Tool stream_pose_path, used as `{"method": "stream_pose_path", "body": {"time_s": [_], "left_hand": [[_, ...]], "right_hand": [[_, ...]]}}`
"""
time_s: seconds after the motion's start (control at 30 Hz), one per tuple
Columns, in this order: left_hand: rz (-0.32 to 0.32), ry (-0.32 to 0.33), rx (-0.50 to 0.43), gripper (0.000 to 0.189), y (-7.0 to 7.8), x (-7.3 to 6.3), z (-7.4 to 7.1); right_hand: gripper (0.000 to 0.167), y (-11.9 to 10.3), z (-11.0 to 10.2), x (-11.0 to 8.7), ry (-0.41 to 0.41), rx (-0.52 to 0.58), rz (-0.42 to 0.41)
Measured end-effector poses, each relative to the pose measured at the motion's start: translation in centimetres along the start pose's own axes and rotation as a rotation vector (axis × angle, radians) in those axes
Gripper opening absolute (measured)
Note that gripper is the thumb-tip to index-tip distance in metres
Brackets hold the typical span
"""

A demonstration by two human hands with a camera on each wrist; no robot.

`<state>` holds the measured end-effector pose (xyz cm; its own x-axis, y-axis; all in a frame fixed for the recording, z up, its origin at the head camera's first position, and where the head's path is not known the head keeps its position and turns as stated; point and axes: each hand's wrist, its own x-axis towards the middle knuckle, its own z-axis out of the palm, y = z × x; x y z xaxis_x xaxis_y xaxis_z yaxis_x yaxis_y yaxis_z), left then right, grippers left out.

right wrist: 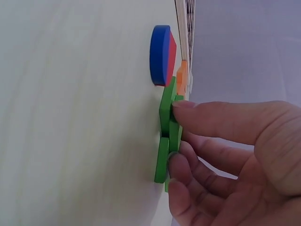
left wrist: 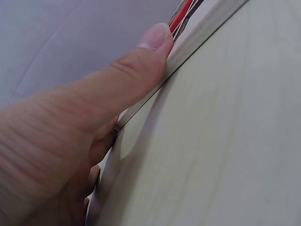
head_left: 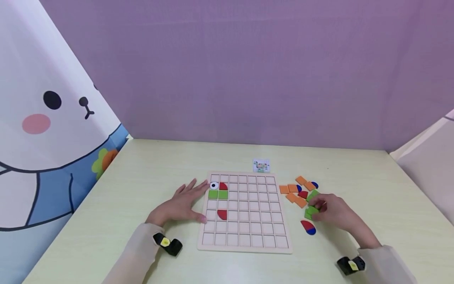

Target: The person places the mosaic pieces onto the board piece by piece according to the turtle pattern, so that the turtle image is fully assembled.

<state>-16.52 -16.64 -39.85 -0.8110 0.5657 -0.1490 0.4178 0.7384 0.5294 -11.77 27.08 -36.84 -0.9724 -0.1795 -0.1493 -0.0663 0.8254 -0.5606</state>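
Observation:
A pale grid board (head_left: 244, 227) lies on the table. My left hand (head_left: 181, 204) rests along its left edge with fingers spread, and in the left wrist view the thumb (left wrist: 136, 70) presses against the board's side. Set in the upper left cells are an eye tile (head_left: 214, 185), a red quarter-round tile (head_left: 223, 186) and two green square tiles (head_left: 222, 194). Another red quarter-round tile (head_left: 222, 214) sits lower down. Right of the board, my right hand (head_left: 333, 212) pinches a green tile (right wrist: 175, 129) between thumb and fingers, over other green tiles (right wrist: 162, 160).
Several orange tiles (head_left: 300, 202) lie loose between the board and my right hand, with a red tile (head_left: 302, 194) and blue ones among them. A red-and-blue piece (head_left: 309, 227) lies nearer me. A small picture card (head_left: 261, 165) touches the board's far edge.

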Motion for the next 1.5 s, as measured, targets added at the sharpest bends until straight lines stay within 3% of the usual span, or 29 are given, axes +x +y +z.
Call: {"method": "stream_pose_path", "body": {"time_s": [0.37, 0.73, 1.5], "left_hand": [[-0.009, -0.001, -0.005, 0.108, -0.1, -0.1, 0.1], [-0.011, 0.000, -0.009, 0.108, -0.2, -0.1, 0.3], [-0.010, -0.003, 0.000, 0.108, 0.1, -0.1, 0.0]], "right_hand": [[0.026, -0.5, 0.4, 0.1, 0.001, 0.035, 0.010], [0.015, -1.7, 0.1, 0.6, 0.049, 0.033, -0.072], [0.015, -5.2, 2.0, 3.0, 0.058, 0.102, -0.208]]}}
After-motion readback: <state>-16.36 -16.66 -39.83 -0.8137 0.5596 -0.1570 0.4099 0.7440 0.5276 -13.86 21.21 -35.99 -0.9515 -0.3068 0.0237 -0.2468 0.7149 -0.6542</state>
